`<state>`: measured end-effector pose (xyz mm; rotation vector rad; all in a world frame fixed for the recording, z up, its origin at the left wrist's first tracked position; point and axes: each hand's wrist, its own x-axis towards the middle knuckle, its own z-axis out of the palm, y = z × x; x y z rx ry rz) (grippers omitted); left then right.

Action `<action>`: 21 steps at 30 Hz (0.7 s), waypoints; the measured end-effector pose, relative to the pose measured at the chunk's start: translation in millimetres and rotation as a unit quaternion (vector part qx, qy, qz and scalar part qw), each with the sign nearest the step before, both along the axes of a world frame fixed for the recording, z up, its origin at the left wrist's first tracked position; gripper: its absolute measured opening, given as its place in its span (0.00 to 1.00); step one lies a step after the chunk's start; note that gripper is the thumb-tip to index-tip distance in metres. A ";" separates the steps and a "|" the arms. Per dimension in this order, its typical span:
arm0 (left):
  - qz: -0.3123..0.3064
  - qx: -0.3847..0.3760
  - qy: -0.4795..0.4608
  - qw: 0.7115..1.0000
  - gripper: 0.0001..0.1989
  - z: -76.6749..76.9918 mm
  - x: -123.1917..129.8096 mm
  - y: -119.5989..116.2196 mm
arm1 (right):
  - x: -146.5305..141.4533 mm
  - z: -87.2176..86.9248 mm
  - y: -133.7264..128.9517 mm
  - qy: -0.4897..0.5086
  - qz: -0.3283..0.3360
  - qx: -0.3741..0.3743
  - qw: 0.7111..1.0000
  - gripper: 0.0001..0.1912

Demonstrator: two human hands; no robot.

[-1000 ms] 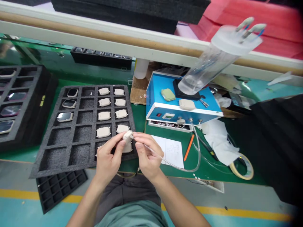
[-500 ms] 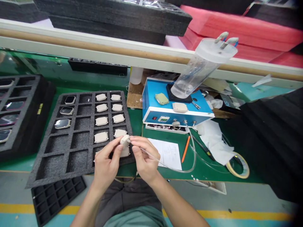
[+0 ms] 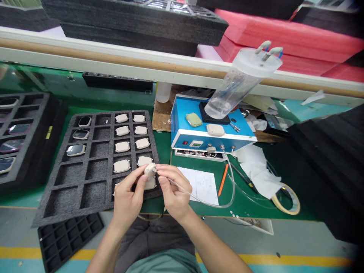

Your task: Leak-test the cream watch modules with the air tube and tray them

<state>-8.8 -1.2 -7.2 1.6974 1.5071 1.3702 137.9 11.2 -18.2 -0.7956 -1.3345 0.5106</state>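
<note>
My left hand (image 3: 129, 193) is closed on a cream watch case (image 3: 149, 169), held edge-up between thumb and fingers. Opposite it, my right hand (image 3: 174, 193) pinches the end of a thin clear tube (image 3: 204, 203) against the side of the case. Whether the tip touches or enters the case is too small to tell. The tube loops right and up to the front of a blue box-shaped machine (image 3: 182, 142). Under and left of my hands lies a grey foam tray (image 3: 61, 189) with cream cases in its right columns and dark-screened watches at the upper left.
On the machine stand a clear cylinder (image 3: 236, 83), a green case (image 3: 193, 120) and a cream case (image 3: 215, 130). Right of my hands lie a paper sheet (image 3: 203, 182), an orange stick (image 3: 223, 179), tissue (image 3: 257, 167) and a tape roll (image 3: 295, 204). Black trays (image 3: 34, 148) are stacked left.
Both hands keep their hold on the case and the tube, with almost no movement. The whole view has shifted very slightly.
</note>
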 end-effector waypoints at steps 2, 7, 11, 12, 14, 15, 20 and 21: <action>-0.001 -0.002 -0.002 1.000 0.16 0.0 0.0 0.0 | 0.0 -0.1 0.0 0.001 -0.001 -0.001 1.000 0.09; 0.000 -0.005 -0.001 1.000 0.16 -0.3 -0.4 0.2 | 0.0 -1.2 -0.2 -0.002 0.002 -0.004 1.000 0.09; -0.003 -0.004 -0.004 1.000 0.16 -0.1 -0.4 0.0 | 0.3 -1.8 -0.1 0.003 0.008 -0.001 1.000 0.10; -0.004 -0.003 -0.004 1.000 0.16 -0.1 -0.4 -0.1 | 0.3 -1.9 -0.1 0.003 0.009 0.000 1.000 0.10; -0.004 -0.002 -0.003 1.000 0.16 -0.6 -0.6 -0.3 | 0.4 -1.8 -0.3 0.003 0.009 -0.002 1.000 0.10; -0.003 -0.002 -0.002 1.000 0.16 -1.1 -0.7 -0.4 | 0.4 -1.8 -0.4 0.002 0.009 -0.004 1.000 0.09; -0.007 0.002 -0.001 1.000 0.16 -4.1 -1.4 -0.4 | 0.3 -2.2 -1.3 0.004 0.011 -0.010 1.000 0.10; -0.007 0.002 -0.001 1.000 0.15 -4.5 -1.4 -0.3 | 0.3 -2.5 -1.3 0.005 0.013 -0.011 1.000 0.10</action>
